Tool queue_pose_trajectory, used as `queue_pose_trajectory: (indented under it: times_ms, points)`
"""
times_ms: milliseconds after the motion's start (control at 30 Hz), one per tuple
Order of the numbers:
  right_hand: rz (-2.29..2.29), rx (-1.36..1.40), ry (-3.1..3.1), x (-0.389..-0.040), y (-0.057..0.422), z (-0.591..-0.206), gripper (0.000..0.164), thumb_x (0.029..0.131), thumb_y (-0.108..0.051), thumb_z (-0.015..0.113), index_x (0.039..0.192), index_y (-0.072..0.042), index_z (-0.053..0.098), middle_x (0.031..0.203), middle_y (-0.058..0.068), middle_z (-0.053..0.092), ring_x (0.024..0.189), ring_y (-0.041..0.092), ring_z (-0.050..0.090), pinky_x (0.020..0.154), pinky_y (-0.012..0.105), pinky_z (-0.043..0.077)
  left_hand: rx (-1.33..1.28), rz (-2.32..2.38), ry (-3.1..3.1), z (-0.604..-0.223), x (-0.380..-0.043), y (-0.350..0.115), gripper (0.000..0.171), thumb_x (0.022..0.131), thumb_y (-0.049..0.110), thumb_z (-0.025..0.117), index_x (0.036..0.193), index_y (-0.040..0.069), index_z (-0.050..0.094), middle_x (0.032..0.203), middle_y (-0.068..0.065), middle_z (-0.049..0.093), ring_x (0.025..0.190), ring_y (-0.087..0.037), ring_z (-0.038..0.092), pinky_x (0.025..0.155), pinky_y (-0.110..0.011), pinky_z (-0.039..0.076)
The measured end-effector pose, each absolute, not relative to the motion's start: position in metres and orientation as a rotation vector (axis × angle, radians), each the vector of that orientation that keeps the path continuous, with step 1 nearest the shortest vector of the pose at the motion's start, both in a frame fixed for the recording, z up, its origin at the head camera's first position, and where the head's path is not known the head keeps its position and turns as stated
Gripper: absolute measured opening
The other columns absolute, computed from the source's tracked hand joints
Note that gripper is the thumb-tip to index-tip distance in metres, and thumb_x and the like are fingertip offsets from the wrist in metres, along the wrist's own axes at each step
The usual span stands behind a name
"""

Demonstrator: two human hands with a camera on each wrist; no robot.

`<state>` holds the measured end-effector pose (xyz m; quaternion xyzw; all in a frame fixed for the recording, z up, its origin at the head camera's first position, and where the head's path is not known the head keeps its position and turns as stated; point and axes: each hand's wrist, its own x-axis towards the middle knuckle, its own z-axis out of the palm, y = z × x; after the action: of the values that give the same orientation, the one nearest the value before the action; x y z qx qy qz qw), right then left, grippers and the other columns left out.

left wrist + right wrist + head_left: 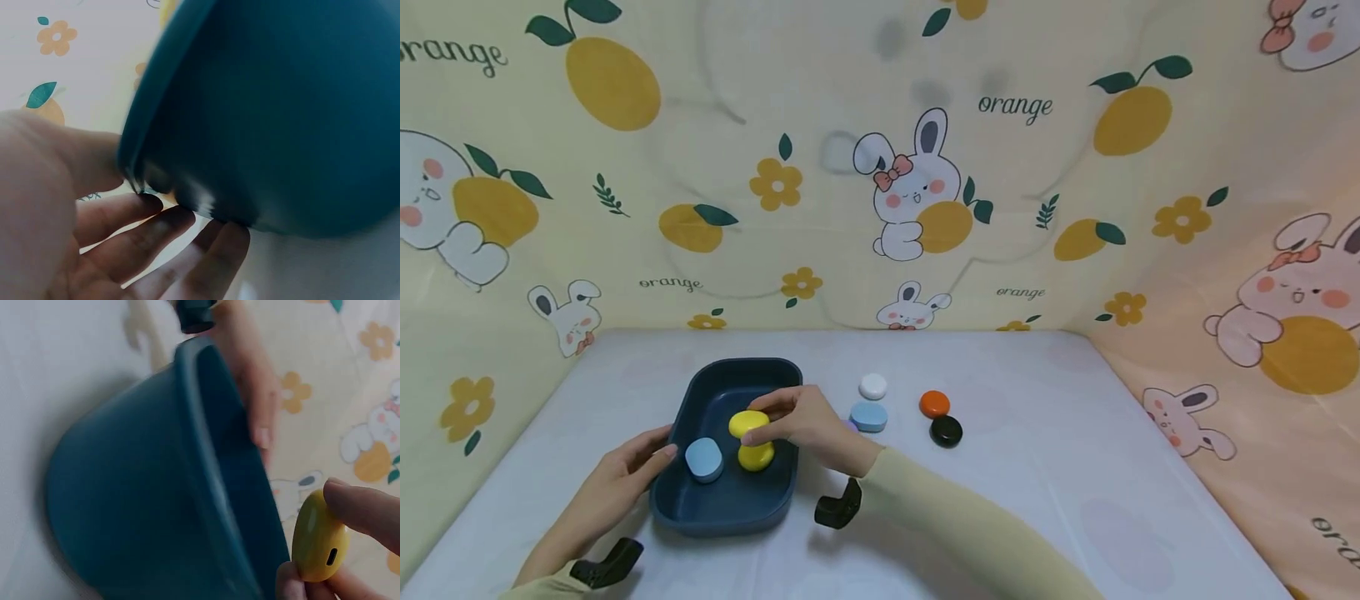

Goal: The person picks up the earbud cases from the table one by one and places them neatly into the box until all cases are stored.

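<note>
A dark blue basin with rounded corners stands on the table's left side. My left hand grips its left rim, thumb over the edge and fingers along the outer wall. Over the basin, my right hand pinches a glossy yellow rounded case between thumb and fingers. In the right wrist view, this yellow case shows a small dark slot at one end. Below it in the basin lies another yellow rounded piece, with a light blue rounded piece to its left.
Right of the basin lie a white round piece, a light blue one, an orange one and a black one. A purple piece is mostly hidden behind my right wrist. Patterned cloth walls the table's back and sides.
</note>
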<state>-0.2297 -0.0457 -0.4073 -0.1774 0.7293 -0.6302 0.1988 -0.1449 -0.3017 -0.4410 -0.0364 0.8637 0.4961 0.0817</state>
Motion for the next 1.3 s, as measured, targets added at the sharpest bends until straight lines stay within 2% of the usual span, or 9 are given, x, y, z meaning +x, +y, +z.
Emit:
queue_pose_trajectory:
  times_ms: [400, 700, 1000, 1133, 1300]
  points:
    - [-1.572, -0.437, 2.354, -0.225, -0.066, -0.409, 0.036, 0.070, -0.015, 0.091, 0.102, -0.010, 0.075, 0.087, -0.010, 0.066, 0.077, 0.008, 0.060, 0.070, 0.020, 0.054, -0.101, 1.490, 2.592, -0.440, -0.147, -0.301, 0.077, 0.101, 0.051, 0.048, 0.151, -0.003, 0.027, 0.148, -0.031, 0.035, 0.131, -0.046, 0.041, 0.095, -0.048, 0.050]
    - [-1.606, -0.378, 2.312, -0.230, -0.072, -0.409, 0.035, 0.068, -0.012, 0.092, 0.098, -0.011, 0.075, 0.086, -0.009, 0.068, 0.077, 0.008, 0.062, 0.071, 0.022, 0.055, -0.110, 1.484, 2.590, -0.441, -0.147, -0.301, 0.078, 0.101, 0.052, 0.048, 0.151, -0.004, 0.027, 0.148, -0.031, 0.036, 0.131, -0.046, 0.041, 0.095, -0.047, 0.051]
    - [-1.673, -0.343, 2.212, -0.235, -0.072, -0.412, 0.042, 0.077, -0.008, 0.086, 0.115, -0.002, 0.069, 0.104, 0.002, 0.069, 0.090, 0.011, 0.063, 0.085, 0.028, 0.055, -0.129, 1.487, 2.580, -0.439, -0.146, -0.301, 0.079, 0.101, 0.052, 0.048, 0.152, -0.004, 0.027, 0.148, -0.031, 0.035, 0.131, -0.046, 0.041, 0.095, -0.047, 0.051]
    - [-1.776, -0.393, 2.108, -0.236, -0.065, -0.411, 0.034, 0.080, -0.006, 0.081, 0.112, -0.003, 0.070, 0.105, 0.006, 0.071, 0.091, 0.012, 0.065, 0.086, 0.029, 0.055, -0.128, 1.484, 2.578, -0.437, -0.146, -0.300, 0.078, 0.101, 0.052, 0.048, 0.151, -0.004, 0.026, 0.148, -0.031, 0.035, 0.131, -0.046, 0.041, 0.095, -0.047, 0.051]
    - [-1.855, -0.460, 2.039, -0.236, -0.047, -0.397, 0.022, 0.085, -0.008, 0.078, 0.107, -0.009, 0.073, 0.103, 0.002, 0.071, 0.092, 0.013, 0.066, 0.089, 0.029, 0.053, -0.134, 1.482, 2.575, -0.438, -0.145, -0.300, 0.078, 0.101, 0.051, 0.048, 0.151, -0.004, 0.027, 0.149, -0.031, 0.035, 0.131, -0.046, 0.041, 0.095, -0.047, 0.050]
